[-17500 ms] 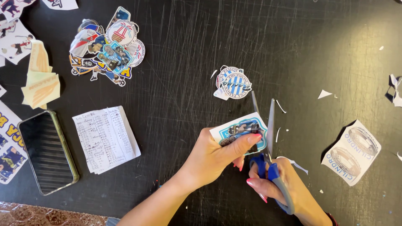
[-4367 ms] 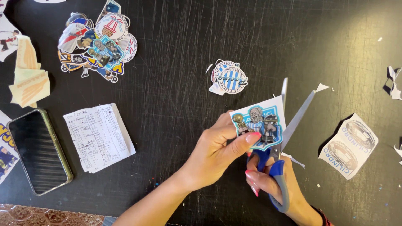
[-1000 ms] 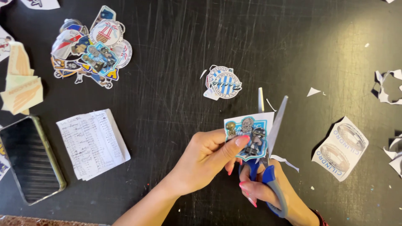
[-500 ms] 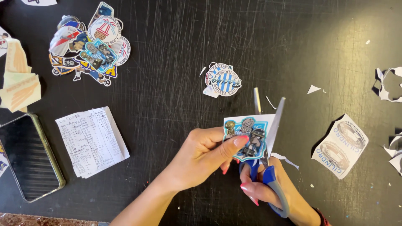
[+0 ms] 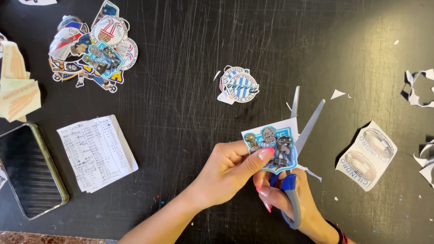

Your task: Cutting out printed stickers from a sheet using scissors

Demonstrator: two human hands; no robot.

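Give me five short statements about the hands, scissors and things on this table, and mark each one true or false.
1. The left hand pinches a printed sticker. True.
2. The scissors are in the right hand, blades open. True.
3. The phone lies right of the scissors. False: it lies at the far left.
4. The handwritten note lies beside the phone. True.
5. The table is white. False: it is black and scratched.
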